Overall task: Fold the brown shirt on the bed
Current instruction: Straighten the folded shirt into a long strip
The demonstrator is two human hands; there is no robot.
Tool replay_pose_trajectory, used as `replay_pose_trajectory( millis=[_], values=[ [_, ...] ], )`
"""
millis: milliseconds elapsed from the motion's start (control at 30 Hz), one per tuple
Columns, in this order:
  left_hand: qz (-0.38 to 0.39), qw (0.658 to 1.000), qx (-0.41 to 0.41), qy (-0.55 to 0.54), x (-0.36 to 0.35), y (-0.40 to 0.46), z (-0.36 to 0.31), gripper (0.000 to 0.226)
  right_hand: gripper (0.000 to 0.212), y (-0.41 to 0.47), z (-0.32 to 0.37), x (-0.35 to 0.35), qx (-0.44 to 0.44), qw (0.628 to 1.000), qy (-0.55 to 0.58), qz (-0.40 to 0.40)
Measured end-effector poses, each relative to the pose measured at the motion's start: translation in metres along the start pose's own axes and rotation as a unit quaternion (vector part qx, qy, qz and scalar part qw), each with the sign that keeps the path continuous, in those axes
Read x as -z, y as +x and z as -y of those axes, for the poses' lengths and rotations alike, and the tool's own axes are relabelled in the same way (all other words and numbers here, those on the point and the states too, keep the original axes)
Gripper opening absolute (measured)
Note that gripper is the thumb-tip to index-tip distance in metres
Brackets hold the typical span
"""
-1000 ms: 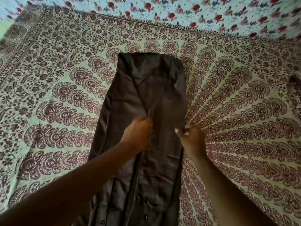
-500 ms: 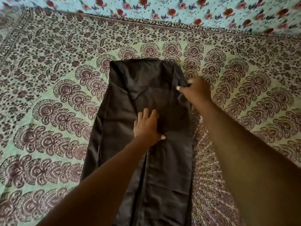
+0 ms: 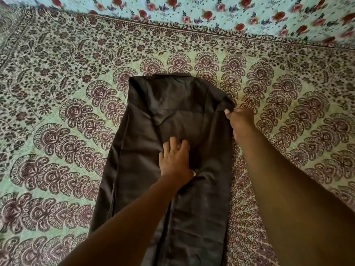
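**A:** Where does the brown shirt (image 3: 172, 169) lie?

**B:** Flat on the bed (image 3: 57, 131), on the patterned spread, roughly in the middle of the view. It is already narrowed into a long strip running from the near edge toward the far side, with both sides turned in. A floral sheet (image 3: 230, 14) shows along the far edge.

**A:** And the hands?

**B:** The left hand (image 3: 175, 160) rests palm down on the middle of the strip, fingers (image 3: 172, 143) spread and only loosely bent, pressing the cloth rather than gripping it. The right hand (image 3: 241, 121) is at the far right corner of the strip, its fingers pinched on the folded edge there.

**A:** How do you expect the cloth to handle?

**B:** It looks thin, light and limp, with soft creases and a slight sheen, so I judge it a bit slippery. The turned-in layers could slide apart if one edge is tugged alone.

**A:** So where should one take hold?

**B:** At the corners of the far end, through all the layers together, with a flat palm holding the middle as an anchor. For the crosswise fold I would grip both far corners and bring them toward the near end, then smooth.
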State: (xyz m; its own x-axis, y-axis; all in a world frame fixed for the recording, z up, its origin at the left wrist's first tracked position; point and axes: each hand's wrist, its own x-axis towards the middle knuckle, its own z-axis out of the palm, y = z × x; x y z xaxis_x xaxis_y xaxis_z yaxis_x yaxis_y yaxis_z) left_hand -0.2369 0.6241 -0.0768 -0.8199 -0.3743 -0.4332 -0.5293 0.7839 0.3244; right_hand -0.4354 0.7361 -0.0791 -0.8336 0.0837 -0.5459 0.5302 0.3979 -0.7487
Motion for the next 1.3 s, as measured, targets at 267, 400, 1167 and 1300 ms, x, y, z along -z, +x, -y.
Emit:
replay_pose_trajectory(
  millis=[267,400,1167,1300],
  values=[
    [0.024,0.999,0.003,-0.026,0.005,0.005,0.003,0.083,0.044,0.002,0.009,0.006,-0.011,1.0,-0.01,0.0],
    [0.036,0.994,-0.009,-0.102,0.012,0.008,0.015,0.06,0.05,-0.003,0.016,0.009,0.004,1.0,-0.015,0.025],
    [-0.054,0.994,-0.082,-0.054,0.0,0.005,0.024,0.024,0.021,-0.134,-0.123,0.027,0.457,0.778,-0.431,0.006],
    [-0.15,0.98,-0.132,-0.018,-0.001,-0.016,0.022,0.035,0.029,-0.146,-0.14,0.033,0.441,0.757,-0.483,-0.009]
  ],
)
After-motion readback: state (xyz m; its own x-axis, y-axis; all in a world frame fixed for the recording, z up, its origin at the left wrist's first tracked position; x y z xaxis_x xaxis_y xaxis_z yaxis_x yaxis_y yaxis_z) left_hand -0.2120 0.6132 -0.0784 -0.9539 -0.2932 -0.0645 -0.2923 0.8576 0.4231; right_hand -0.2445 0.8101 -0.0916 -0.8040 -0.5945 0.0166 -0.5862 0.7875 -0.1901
